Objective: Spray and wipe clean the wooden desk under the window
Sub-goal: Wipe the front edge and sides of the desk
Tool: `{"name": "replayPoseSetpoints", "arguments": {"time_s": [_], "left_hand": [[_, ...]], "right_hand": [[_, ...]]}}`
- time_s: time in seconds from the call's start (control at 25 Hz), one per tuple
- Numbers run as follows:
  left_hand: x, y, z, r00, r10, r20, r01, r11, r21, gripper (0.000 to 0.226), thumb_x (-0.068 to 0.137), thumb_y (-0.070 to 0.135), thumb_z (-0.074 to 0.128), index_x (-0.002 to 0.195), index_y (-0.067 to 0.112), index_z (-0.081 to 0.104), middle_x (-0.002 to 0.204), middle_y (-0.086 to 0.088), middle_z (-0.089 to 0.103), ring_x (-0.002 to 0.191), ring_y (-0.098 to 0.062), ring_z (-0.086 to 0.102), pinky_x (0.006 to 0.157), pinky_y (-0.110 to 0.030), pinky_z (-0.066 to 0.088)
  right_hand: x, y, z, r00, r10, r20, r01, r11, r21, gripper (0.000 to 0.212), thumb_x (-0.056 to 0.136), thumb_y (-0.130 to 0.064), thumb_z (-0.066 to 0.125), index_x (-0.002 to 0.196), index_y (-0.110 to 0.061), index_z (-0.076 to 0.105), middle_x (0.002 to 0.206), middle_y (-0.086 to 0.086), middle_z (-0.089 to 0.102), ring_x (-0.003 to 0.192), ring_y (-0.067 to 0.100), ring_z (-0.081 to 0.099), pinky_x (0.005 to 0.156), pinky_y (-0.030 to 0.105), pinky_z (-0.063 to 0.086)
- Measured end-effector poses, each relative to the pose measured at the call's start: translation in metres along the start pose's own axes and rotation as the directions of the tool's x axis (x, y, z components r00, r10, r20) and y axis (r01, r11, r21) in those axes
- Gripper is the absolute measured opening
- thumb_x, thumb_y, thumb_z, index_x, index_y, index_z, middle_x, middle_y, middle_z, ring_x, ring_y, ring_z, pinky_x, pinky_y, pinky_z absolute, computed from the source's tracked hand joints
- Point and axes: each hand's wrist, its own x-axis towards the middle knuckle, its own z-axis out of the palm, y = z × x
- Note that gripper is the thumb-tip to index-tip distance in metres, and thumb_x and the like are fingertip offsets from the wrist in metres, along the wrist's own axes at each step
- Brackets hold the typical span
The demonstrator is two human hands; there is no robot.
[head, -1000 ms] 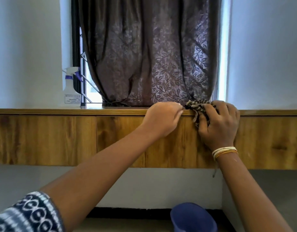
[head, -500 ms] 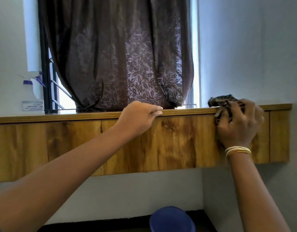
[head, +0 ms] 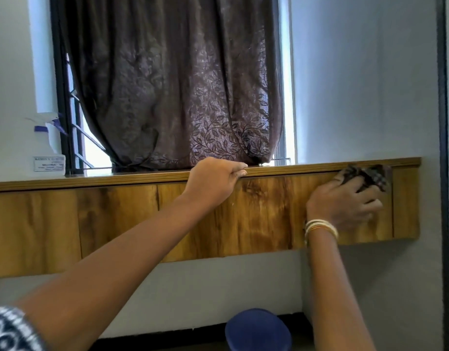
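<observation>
right hand (head: 345, 203) grip closed on checked cloth (head: 367, 174) against wooden desk (head: 264, 214) front, left hand (head: 213, 181) grip curled over its top edge

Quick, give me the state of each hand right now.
Left hand: closed, fingers curled over the top edge of the wooden desk.
Right hand: closed on a dark patterned cloth, pressing it to the desk front.

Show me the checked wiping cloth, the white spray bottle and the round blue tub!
checked wiping cloth (head: 370, 174): head view, bunched middle.
white spray bottle (head: 52, 162): head view, labelled body.
round blue tub (head: 257, 330): head view, top surface.
</observation>
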Motion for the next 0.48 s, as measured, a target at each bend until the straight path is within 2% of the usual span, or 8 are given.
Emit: {"name": "replayPoseSetpoints", "arguments": {"time_s": [0.12, 0.2, 0.28, 0.36, 0.48], "left_hand": [[0.002, -0.007, -0.004, 0.991, 0.047, 0.124, -0.048, 0.999, 0.004, 0.035, 0.097, 0.029, 0.051, 0.131, 0.029, 0.060, 0.123, 0.001, 0.068, 0.113, -0.019, 0.064, 0.092, -0.039, 0.052], [-0.009, -0.019, -0.014, 0.965, 0.156, 0.212, -0.165, 0.986, 0.025, 0.046, 0.096, 0.016, 0.050, 0.141, 0.025, 0.049, 0.138, 0.001, 0.058, 0.126, -0.019, 0.054, 0.102, -0.041, 0.046], [-0.036, -0.049, -0.035, 0.954, 0.255, 0.161, -0.274, 0.956, 0.108, 0.053, 0.091, 0.002, 0.051, 0.142, 0.017, 0.048, 0.143, -0.003, 0.052, 0.131, -0.020, 0.050, 0.108, -0.040, 0.042], [-0.079, -0.095, -0.064, 0.961, 0.269, 0.058, -0.275, 0.930, 0.246, 0.050, 0.090, 0.002, 0.053, 0.139, 0.012, 0.051, 0.144, -0.006, 0.051, 0.134, -0.022, 0.048, 0.112, -0.037, 0.039], [-0.157, -0.172, -0.119, 0.985, 0.167, -0.034, -0.138, 0.900, 0.414, 0.045, 0.096, 0.013, 0.049, 0.141, 0.010, 0.049, 0.150, -0.008, 0.042, 0.141, -0.023, 0.038, 0.114, -0.043, 0.034]], "right_hand": [[-0.082, -0.034, 0.000, 0.976, -0.205, 0.069, 0.203, 0.979, 0.031, 0.044, 0.093, -0.032, 0.039, 0.127, -0.007, 0.054, 0.134, 0.022, 0.046, 0.116, 0.043, 0.044, 0.094, 0.050, 0.039], [-0.130, -0.050, -0.001, 0.950, -0.293, 0.104, 0.288, 0.956, 0.063, 0.042, 0.093, -0.030, 0.041, 0.125, -0.006, 0.055, 0.131, 0.023, 0.048, 0.116, 0.043, 0.045, 0.093, 0.051, 0.040], [-0.173, -0.060, 0.000, 0.921, -0.368, 0.127, 0.357, 0.929, 0.100, 0.040, 0.094, -0.029, 0.044, 0.124, -0.006, 0.056, 0.130, 0.024, 0.049, 0.117, 0.042, 0.044, 0.094, 0.053, 0.040], [-0.220, -0.071, 0.001, 0.863, -0.485, 0.145, 0.468, 0.873, 0.137, 0.038, 0.093, -0.028, 0.047, 0.122, -0.006, 0.059, 0.130, 0.025, 0.051, 0.117, 0.041, 0.043, 0.094, 0.052, 0.040], [-0.306, -0.098, 0.004, 0.678, -0.709, 0.194, 0.673, 0.705, 0.224, 0.037, 0.091, -0.028, 0.051, 0.119, -0.009, 0.065, 0.132, 0.024, 0.054, 0.117, 0.038, 0.043, 0.093, 0.050, 0.040]]}}
